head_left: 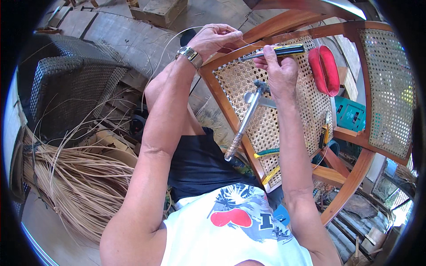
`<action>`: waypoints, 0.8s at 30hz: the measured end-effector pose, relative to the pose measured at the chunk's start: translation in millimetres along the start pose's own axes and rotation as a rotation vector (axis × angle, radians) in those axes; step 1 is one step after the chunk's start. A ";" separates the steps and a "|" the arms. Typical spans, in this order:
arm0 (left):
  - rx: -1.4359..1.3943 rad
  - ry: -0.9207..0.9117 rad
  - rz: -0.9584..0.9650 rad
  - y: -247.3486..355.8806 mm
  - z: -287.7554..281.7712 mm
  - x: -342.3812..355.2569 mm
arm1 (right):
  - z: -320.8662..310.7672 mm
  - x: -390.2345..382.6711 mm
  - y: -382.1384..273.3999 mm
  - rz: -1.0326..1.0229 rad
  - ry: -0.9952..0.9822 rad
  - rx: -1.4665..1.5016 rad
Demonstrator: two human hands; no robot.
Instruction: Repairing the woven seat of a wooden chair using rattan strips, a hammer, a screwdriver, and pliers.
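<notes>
Near the chair frame's far edge, my left hand [216, 39], a metal watch [190, 56] at its wrist, pinches a thin cane strand [175, 37] that loops back to the left. My right hand [283, 73] grips a screwdriver-like tool [289, 49] with a black and yellow handle; its metal shaft points left, towards my left hand. Below both hands lies the chair's woven cane seat [293, 119] in a brown wooden frame. On the seat rest a metal hammer [245, 122], a green-and-yellow tool handle [267, 153] and pliers [326, 131] with orange and black handles.
A red band-like loop [324, 71] and a teal box [349, 114] are by the cane backrest [388, 88] on the right. At left lies a big bundle of cane strands [84, 177], beneath a dark woven piece of furniture [66, 84]. A wooden box [159, 12] stands at the back.
</notes>
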State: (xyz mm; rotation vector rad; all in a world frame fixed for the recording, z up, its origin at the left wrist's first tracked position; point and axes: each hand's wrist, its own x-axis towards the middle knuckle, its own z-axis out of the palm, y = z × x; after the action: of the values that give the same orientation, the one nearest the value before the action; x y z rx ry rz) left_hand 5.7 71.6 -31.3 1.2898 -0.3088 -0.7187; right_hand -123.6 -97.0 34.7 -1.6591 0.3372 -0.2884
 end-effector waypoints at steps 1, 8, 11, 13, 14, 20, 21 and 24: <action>0.017 0.028 -0.010 0.3 1.1 0.8 | 0.7 0.6 0.7 0.034 0.020 -0.015; -0.001 0.036 -0.025 1.8 2.3 2.7 | 6.9 1.9 4.5 0.034 -0.005 -0.019; -0.013 0.063 -0.056 1.7 1.8 3.7 | 9.8 -4.7 4.9 0.027 0.015 -0.087; -0.049 0.057 -0.083 3.0 1.9 5.1 | 14.5 -12.5 4.3 -0.285 -0.119 -0.467; -0.046 0.054 -0.082 3.6 2.2 5.1 | 19.0 -15.3 4.0 -0.530 -0.176 -0.525; -0.077 0.111 -0.082 2.4 4.1 2.8 | 29.7 -19.4 -16.6 -0.562 -0.136 -0.547; -0.071 0.103 -0.079 2.2 3.3 2.8 | 25.3 -17.9 -22.6 -0.350 -0.193 -0.592; -0.075 0.086 -0.077 0.5 2.6 3.8 | 13.4 -18.8 -32.5 -0.318 -0.109 -0.477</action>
State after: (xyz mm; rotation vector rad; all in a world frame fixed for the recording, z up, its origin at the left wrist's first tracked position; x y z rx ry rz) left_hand 7.2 67.3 -30.8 1.2624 -0.1615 -0.7304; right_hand -134.2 -74.2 65.6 -2.1940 0.0557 -0.3721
